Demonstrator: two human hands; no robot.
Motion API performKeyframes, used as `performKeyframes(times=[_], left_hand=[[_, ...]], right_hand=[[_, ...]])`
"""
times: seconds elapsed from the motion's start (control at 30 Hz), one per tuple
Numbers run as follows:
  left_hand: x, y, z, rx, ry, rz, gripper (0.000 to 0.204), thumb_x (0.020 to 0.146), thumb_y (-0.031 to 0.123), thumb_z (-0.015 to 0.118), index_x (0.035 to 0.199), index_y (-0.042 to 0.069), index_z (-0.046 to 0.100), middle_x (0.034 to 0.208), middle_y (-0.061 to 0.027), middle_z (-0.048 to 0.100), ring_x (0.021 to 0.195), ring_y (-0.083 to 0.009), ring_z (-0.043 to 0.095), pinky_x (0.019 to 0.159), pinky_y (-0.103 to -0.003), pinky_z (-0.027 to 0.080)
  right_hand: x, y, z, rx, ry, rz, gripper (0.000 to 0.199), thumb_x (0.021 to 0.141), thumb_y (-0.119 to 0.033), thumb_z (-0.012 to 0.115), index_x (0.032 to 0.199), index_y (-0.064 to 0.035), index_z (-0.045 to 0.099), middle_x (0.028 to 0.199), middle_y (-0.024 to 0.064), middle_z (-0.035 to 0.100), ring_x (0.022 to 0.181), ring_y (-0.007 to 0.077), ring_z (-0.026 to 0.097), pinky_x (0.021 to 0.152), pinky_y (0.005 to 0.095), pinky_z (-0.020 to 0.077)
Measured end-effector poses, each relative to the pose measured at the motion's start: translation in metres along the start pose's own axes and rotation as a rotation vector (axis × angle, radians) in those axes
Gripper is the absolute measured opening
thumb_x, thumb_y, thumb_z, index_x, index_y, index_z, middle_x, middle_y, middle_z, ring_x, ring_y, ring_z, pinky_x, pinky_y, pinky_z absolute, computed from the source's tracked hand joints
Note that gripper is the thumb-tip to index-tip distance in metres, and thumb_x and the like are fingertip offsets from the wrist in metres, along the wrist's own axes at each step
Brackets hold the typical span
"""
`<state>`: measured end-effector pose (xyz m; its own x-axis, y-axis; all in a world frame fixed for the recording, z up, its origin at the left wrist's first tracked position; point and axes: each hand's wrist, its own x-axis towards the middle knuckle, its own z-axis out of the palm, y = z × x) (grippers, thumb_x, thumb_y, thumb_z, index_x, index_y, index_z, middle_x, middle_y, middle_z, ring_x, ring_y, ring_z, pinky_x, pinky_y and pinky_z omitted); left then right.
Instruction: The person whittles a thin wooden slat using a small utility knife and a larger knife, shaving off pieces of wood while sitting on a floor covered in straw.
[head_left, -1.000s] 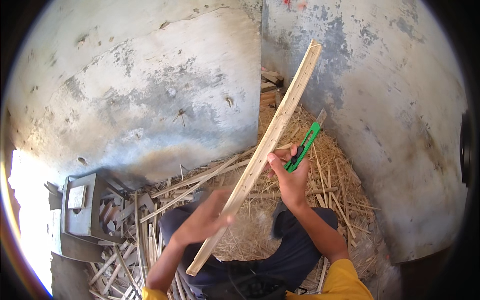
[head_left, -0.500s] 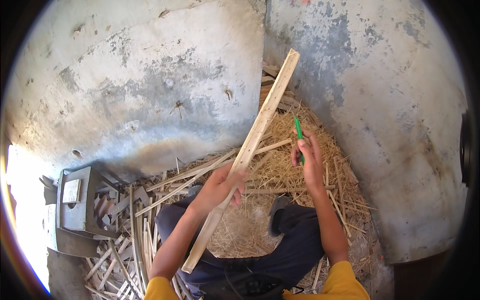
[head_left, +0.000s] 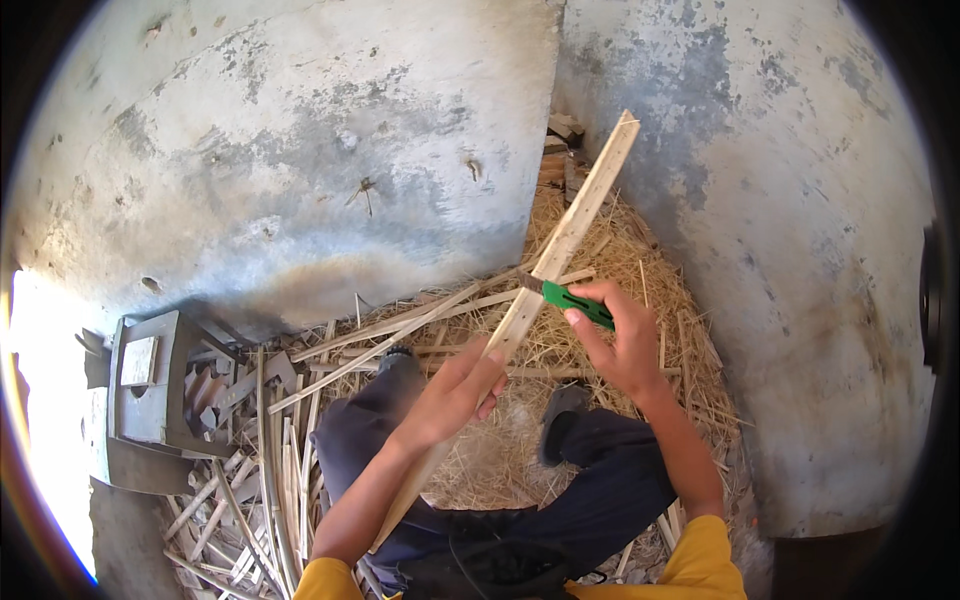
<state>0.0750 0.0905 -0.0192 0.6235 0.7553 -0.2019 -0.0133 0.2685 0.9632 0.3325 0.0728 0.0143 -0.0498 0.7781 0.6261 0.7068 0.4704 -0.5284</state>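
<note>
A long, pale wooden strip slants from my lap up toward the far right. My left hand is closed round its lower half, fingers wrapped over the edge. In my right hand is a green-handled utility knife, gripped between thumb and fingers. Its dark blade lies across the strip, a little above my left hand, and appears to touch the wood. The strip's lower end runs beneath my left forearm, down by my leg.
Wood shavings cover the floor between my feet and toward the corner. Loose sticks lie heaped on the left, beside a grey wooden box with scraps in it. Worn plaster walls meet ahead, and a bright opening is at far left.
The knife has come down and left from upright beside the strip to lie across it. The strip and my left hand have shifted slightly right.
</note>
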Motion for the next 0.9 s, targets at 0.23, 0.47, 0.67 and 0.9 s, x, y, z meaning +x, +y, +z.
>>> performKeyframes(times=[0.23,0.47,0.67,0.9], left_hand=[[-0.004,-0.010,-0.010,0.356,0.088,0.239,0.049,0.116,0.027,0.052,0.158,0.003,0.046,0.083,0.0052,0.048,0.070,-0.0058,0.046,0.061,-0.026,0.041],[-0.004,-0.017,-0.015,0.478,0.094,0.250,0.057,0.114,0.028,0.058,0.162,0.002,0.042,0.091,-0.0016,0.056,0.079,-0.0071,0.052,0.071,-0.026,0.046],[0.006,-0.042,-0.015,0.525,0.288,0.440,0.053,0.111,0.026,0.065,0.153,-0.002,0.050,0.096,-0.0100,0.061,0.091,-0.0139,0.057,0.083,-0.032,0.050],[-0.002,-0.024,-0.011,0.361,0.202,0.251,0.031,0.104,0.023,0.076,0.117,0.001,0.060,0.086,0.0005,0.057,0.083,-0.0077,0.049,0.074,-0.028,0.045]], right_hand=[[-0.013,-0.008,0.009,0.024,-0.073,-0.006,0.018,0.097,-0.015,0.076,0.113,-0.0058,0.074,0.101,0.0098,0.077,0.078,0.0237,0.076,0.065,0.0348,0.0575],[-0.018,-0.002,0.019,0.031,-0.134,0.001,0.017,0.097,-0.014,0.076,0.111,-0.0054,0.073,0.097,0.0099,0.074,0.074,0.0244,0.074,0.064,0.0357,0.0562],[-0.031,0.005,0.035,0.040,-0.139,-0.128,0.019,0.095,-0.022,0.080,0.106,-0.0077,0.074,0.088,0.0076,0.070,0.065,0.0243,0.069,0.056,0.0358,0.0525],[-0.040,0.005,0.047,0.020,-0.111,-0.157,0.018,0.092,-0.020,0.085,0.099,-0.0084,0.074,0.083,0.0056,0.067,0.059,0.0215,0.066,0.051,0.0353,0.0492]])
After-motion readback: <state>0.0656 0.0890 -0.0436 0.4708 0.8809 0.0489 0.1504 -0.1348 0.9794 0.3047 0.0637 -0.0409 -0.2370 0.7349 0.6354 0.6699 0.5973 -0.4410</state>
